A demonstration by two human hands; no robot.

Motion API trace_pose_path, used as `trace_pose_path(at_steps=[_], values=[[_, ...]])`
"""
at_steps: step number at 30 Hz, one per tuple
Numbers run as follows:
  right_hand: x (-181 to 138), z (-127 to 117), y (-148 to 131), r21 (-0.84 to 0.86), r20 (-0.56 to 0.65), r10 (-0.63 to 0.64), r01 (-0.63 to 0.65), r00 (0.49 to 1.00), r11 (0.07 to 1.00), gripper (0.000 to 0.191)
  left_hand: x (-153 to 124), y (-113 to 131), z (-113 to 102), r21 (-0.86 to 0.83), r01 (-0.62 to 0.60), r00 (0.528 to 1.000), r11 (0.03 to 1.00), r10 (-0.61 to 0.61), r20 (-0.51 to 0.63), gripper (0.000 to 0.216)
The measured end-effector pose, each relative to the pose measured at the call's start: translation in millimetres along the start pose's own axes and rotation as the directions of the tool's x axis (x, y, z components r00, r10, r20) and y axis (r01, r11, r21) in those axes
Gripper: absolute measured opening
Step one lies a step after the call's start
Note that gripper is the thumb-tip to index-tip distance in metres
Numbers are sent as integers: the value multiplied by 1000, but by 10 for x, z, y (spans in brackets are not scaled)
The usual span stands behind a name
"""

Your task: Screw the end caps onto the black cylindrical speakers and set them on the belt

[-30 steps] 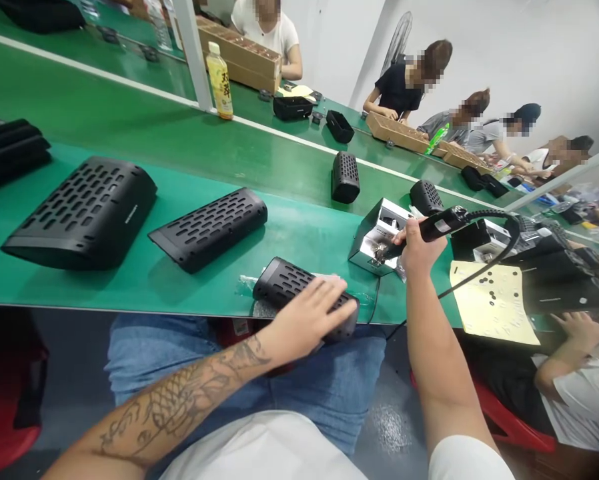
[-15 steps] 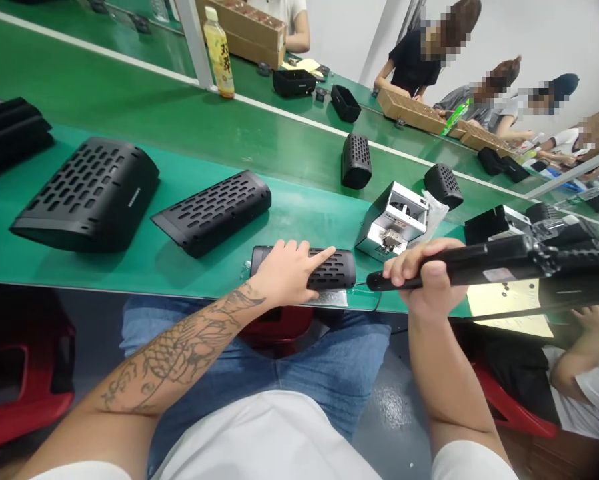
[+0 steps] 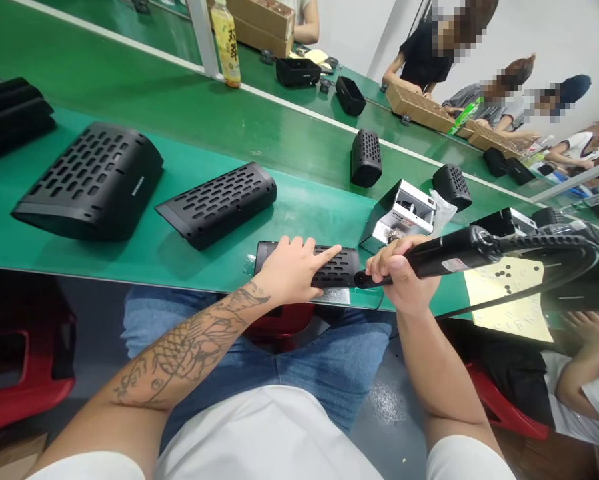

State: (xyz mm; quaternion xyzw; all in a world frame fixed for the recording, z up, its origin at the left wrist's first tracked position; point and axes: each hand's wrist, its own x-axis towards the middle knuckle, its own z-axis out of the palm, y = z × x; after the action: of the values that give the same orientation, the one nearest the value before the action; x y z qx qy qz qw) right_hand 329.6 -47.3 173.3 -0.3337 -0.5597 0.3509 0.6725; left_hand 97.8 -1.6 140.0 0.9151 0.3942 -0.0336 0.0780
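Note:
My left hand [image 3: 292, 270] spans a black perforated speaker housing [image 3: 337, 267] near the bench's front edge and grips it, index finger stretched along the top and thumb on the near side. In my right hand [image 3: 404, 273] is a black electric screwdriver [image 3: 444, 252], held nearly level with its front end against the housing's right end. Its bit is hidden from view. Behind my right hand stands a silver and black screw feeder [image 3: 399, 212]. A slanted perforated panel [image 3: 219, 203] lies on the bench left of the housing I hold.
A larger speaker housing [image 3: 89, 180] stands at left, beside stacked black parts [image 3: 9, 117]. Yellow paper with small black pieces [image 3: 502, 293] lies at right. Housings stand on the green belt [image 3: 279, 130] beyond a drink bottle [image 3: 226, 47]. Co-workers sit across; another person's hand [image 3: 592, 337] is at right.
The screwdriver has moved left, closing the gap in which its bit showed, up to the housing's right end. My left hand keeps its hold. The view has shifted slightly.

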Motion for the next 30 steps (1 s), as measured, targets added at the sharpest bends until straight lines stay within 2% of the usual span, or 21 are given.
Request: trace_pose_path(at_steps=[6,13,22,27,30], values=[[-20,-15,41,2,104,47,-48,993,999,43,-11,15,1,-16,-10,1000,1000,10,-16,112],[-32,-21,26,-56,174,96,-88,980,995,58,2,25,-36,-17,-3,1000,1000,3,14,114],[-7,1,9,-16,249,97,-96,964,995,54,-2,46,-35,-26,13,1000,1000,-13,18,116],[-74,0,-47,-67,226,122,-110,966,992,53,-26,54,-21,9,8,1000,1000,-8,14,113],[77,-121,-96,-77,96,75,-68,993,995,52,-34,84,14,6,14,1000,1000,-14,0,114]])
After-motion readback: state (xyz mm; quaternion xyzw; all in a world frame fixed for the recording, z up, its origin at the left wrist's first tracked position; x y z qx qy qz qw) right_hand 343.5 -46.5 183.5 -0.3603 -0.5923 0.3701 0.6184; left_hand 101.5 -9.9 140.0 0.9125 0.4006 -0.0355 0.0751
